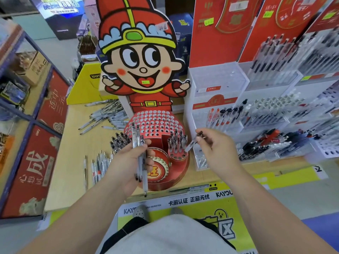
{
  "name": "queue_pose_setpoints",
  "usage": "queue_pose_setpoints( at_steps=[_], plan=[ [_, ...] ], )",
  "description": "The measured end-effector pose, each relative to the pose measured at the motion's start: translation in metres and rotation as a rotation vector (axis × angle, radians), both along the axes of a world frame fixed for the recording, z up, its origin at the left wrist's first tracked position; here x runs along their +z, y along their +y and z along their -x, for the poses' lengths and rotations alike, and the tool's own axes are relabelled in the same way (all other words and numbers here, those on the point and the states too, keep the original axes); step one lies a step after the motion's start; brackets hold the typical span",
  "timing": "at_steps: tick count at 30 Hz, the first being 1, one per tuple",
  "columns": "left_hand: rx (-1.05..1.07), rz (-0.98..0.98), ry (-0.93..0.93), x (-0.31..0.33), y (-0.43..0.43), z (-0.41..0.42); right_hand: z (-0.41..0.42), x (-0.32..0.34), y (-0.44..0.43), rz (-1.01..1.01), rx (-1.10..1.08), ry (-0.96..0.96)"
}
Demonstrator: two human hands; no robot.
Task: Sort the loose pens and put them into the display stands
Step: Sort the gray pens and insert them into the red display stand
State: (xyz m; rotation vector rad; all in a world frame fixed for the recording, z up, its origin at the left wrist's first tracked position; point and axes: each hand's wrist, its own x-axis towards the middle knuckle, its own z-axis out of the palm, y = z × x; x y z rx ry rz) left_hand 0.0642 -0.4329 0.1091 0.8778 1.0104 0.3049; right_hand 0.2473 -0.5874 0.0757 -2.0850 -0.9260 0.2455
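left hand (128,162): fingers curled round a bundle (140,154) of clear pens, held roughly upright over the front of the red stand. The black tops stick up above the fingers and the tips hang below the palm.
right hand (218,149): thumb and fingertips pinch one pen (194,142) near its black top. It slants down to the left, with its tip just above the cup.
red stand (157,125): at the middle of the bench, near the front edge. Its domed top is pierced with rows of round holes.
cup (178,154): a low red tier at the stand's front right, with black-topped pens standing upright in it.
cluster (119,142): more black-topped pens just beside the stand's left side. What holds them cannot be told, as the left hand partly hides them.
loose pens (108,114): one heap lies flat toward the far left of the bench, beside the figure's base. A second row lies near the front left edge, left of the left hand.
figure (141,57): a cartoon cut-out in a red hat, upright behind the red stand.
clear stands (256,114): along the right side of the bench, with tiers of pens that have black and red tops.
bench (73,143): a pale wooden top.
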Motion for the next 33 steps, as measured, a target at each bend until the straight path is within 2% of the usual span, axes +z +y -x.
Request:
queue_pose_setpoints(
  at_steps=[9,18,28,33],
  plan=[
    [0.009,0.006,-0.026,0.000,0.001,0.006,0.004,-0.010,0.006,0.099,0.062,-0.087],
    [-0.023,-0.010,-0.031,0.000,-0.002,0.007,0.008,-0.017,0.022,0.166,0.039,-0.037],
    [-0.071,-0.018,-0.054,0.011,-0.011,0.005,0.011,-0.026,0.025,0.211,0.018,-0.087],
    [-0.126,-0.021,-0.053,0.017,-0.012,0.003,0.011,-0.024,0.026,0.209,0.024,-0.033]
  ],
)
